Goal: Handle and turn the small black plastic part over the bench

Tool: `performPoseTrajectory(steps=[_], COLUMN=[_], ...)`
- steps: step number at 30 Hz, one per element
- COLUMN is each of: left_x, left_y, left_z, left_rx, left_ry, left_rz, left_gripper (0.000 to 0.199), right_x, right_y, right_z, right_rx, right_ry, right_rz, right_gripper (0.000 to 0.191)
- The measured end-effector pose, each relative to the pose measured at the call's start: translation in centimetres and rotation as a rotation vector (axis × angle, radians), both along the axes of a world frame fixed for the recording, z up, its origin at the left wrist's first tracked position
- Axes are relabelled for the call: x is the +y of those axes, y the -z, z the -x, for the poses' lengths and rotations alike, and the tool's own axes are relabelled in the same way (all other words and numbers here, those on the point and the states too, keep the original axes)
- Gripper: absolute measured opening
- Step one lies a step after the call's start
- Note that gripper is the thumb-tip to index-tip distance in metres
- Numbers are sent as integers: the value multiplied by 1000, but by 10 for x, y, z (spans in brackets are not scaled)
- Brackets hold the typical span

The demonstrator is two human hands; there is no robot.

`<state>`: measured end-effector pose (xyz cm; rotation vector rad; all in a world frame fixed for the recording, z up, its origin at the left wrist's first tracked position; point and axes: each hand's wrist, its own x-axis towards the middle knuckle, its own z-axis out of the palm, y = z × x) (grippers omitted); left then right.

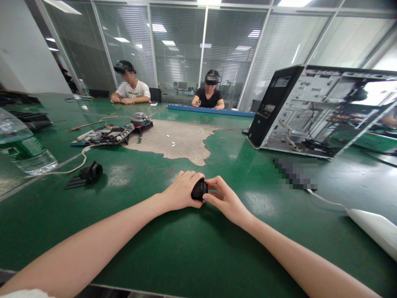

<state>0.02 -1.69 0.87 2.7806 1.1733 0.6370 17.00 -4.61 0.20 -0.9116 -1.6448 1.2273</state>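
Note:
A small round black part (199, 189) is between my two hands, over the middle of the green table (173, 248). My left hand (181, 191) wraps round its left side, with the fingers over the top and the thumb below. From the right, my right hand (223, 199) pinches the part's right end between thumb and fingers. What the black part is cannot be made out. A black bracket-like piece (89, 174) lies on the table to the left of my hands.
A circuit board (107, 135) and a metal-topped cooler (142, 120) lie back left. A bottle (25, 145) stands far left. An open computer case (291, 111) stands at right, near a cabled dark device (294, 174) and white box (374, 227). Two people sit across the table.

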Motion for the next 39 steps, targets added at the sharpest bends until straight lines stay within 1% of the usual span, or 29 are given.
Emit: performPoseTrajectory(steps=[2,5,11,15,18,24,28,30,34,37,39], left_x=[0,1,0,0,0,1,2,2,0,-1,-1], left_y=[0,1,0,-2,-1,1,1,1,0,-1,-1], left_z=[0,-1,-1,0,0,-1,-1,-1,-1,-1,-1], left_rx=[0,-9,-1,-4,0,-12,-11,-8,6,0,-4], left_ry=[0,-4,-8,5,1,-8,0,-2,-10,-10,-9], left_rz=[-6,-19,4,6,13,-3,-9,-7,5,3,1], left_gripper=[51,51,48,52,54,53,49,49,53,52,50], right_x=[-1,1,6,4,2,2,5,4,0,-1,0], right_y=[0,1,1,2,2,-1,-2,-1,0,1,0], right_z=[0,0,1,0,-1,1,2,1,1,2,2], right_rx=[8,12,-15,-4,29,10,4,-4,28,39,34], right_ry=[-22,19,44,-11,-25,6,47,33,-28,-10,16], right_rz=[6,4,30,20,-10,30,63,70,7,-34,-32], right_gripper=[22,16,22,21,24,19,24,25,25,18,17])
